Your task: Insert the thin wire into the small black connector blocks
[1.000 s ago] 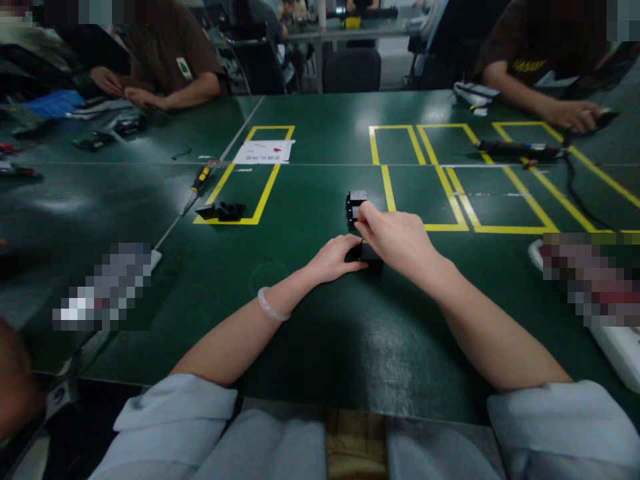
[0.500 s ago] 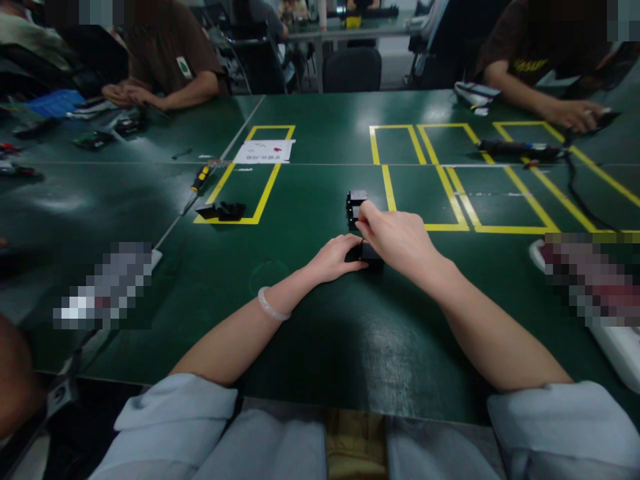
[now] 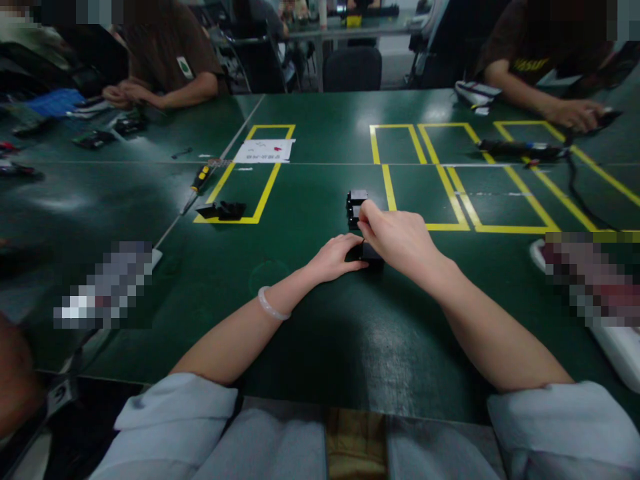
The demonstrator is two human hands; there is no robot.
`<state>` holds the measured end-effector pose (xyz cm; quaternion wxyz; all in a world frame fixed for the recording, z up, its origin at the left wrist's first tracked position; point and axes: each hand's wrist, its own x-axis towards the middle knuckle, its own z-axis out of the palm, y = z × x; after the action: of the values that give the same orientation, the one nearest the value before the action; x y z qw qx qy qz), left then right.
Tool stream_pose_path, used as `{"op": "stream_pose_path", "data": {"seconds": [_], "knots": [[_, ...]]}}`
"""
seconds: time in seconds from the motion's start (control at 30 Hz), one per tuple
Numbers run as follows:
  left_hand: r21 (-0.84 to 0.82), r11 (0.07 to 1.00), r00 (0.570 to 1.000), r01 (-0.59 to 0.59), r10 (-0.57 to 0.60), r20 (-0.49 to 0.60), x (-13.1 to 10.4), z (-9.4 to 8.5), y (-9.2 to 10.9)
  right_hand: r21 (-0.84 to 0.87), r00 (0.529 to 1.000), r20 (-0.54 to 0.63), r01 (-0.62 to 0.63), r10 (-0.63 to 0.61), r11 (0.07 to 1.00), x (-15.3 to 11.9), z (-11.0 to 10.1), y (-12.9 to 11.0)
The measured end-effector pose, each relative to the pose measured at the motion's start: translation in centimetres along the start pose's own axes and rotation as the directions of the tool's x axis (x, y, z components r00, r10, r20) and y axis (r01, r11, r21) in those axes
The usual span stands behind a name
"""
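Observation:
A small black block-like part (image 3: 371, 252) lies on the green table in front of me. My left hand (image 3: 334, 259) grips its left side between thumb and fingers. Over the part is my right hand (image 3: 395, 233), its fingers pinched together; whatever they hold, if anything, is hidden. Just beyond the fingertips sits a black piece with grey faces (image 3: 357, 195), partly covered by my right hand. Whether the two black pieces are joined cannot be seen.
Black parts (image 3: 223, 211) lie in a yellow-taped rectangle at left, near a paper sheet (image 3: 265, 151) and a yellow-black screwdriver (image 3: 201, 179). A black corded tool (image 3: 523, 148) rests at right. Blurred-out devices flank me. Two people sit across the table.

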<state>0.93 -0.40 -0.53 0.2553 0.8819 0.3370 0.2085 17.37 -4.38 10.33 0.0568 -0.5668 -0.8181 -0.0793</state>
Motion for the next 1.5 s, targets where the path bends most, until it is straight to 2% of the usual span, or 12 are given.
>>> {"op": "stream_pose_path", "data": {"seconds": [0.2,0.4,0.7,0.9,1.17,1.37,1.5], "knots": [[-0.004,1.0,1.0,-0.004,0.004,-0.012,-0.09,0.08,-0.03,0.069,1.0,-0.014,-0.009,0.01,0.998,-0.14,-0.19,-0.12],[-0.018,1.0,1.0,-0.008,0.008,-0.003,-0.02,0.02,-0.09,0.018,1.0,0.018,-0.006,0.005,1.0,0.02,-0.14,0.09],[-0.023,1.0,1.0,0.0,0.0,0.0,-0.08,-0.08,0.08,0.092,0.999,-0.045,-0.001,0.005,0.996,-0.23,-0.2,0.06],[-0.025,1.0,1.0,-0.001,0.001,0.008,0.01,-0.07,0.0,0.031,1.0,0.02,-0.012,0.012,0.999,0.01,-0.19,0.17],[-0.01,1.0,1.0,0.012,-0.012,0.004,-0.03,-0.05,0.08,0.093,0.999,-0.04,0.005,-0.001,0.996,-0.17,-0.08,0.14],[-0.03,0.999,1.0,-0.019,0.019,0.005,0.04,-0.09,-0.03,0.039,1.0,0.008,0.002,-0.002,0.999,-0.01,-0.14,0.21],[-0.019,1.0,1.0,-0.011,0.011,0.003,0.03,-0.07,-0.02,0.051,1.0,-0.009,-0.002,0.002,0.999,0.01,-0.15,0.18]]}}
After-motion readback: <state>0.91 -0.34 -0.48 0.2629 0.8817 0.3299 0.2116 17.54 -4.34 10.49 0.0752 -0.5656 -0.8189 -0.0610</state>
